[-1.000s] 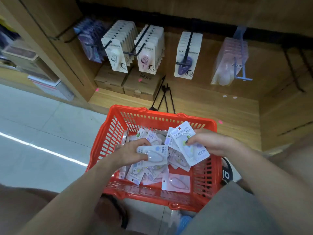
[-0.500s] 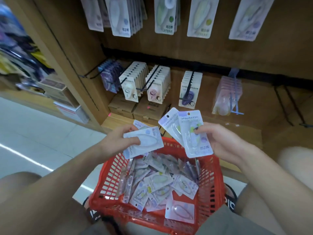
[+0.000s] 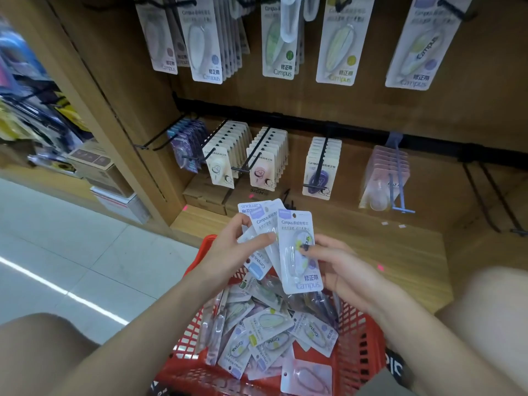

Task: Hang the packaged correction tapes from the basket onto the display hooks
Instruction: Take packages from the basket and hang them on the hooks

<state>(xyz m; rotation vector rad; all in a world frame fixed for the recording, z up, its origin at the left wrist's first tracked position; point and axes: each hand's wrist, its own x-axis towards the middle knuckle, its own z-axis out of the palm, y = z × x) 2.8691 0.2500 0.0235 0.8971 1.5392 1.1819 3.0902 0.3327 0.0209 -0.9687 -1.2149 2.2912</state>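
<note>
Head view: the job looks barely begun. The left hand and right hand have their fingers clamped on a fan of packaged correction tapes at centre frame, above the red basket, where many more lie loose. None of the held packs is on a hook yet. Matching packs hang on the upper display hooks along the top edge; the lower row of carded tapes juts out between hands and target.

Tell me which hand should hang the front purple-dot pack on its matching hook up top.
Probably the right hand: it pinches the front pack upright, and the matching purple-dot packs hang upper right. The left hand grips the other packs.
</note>
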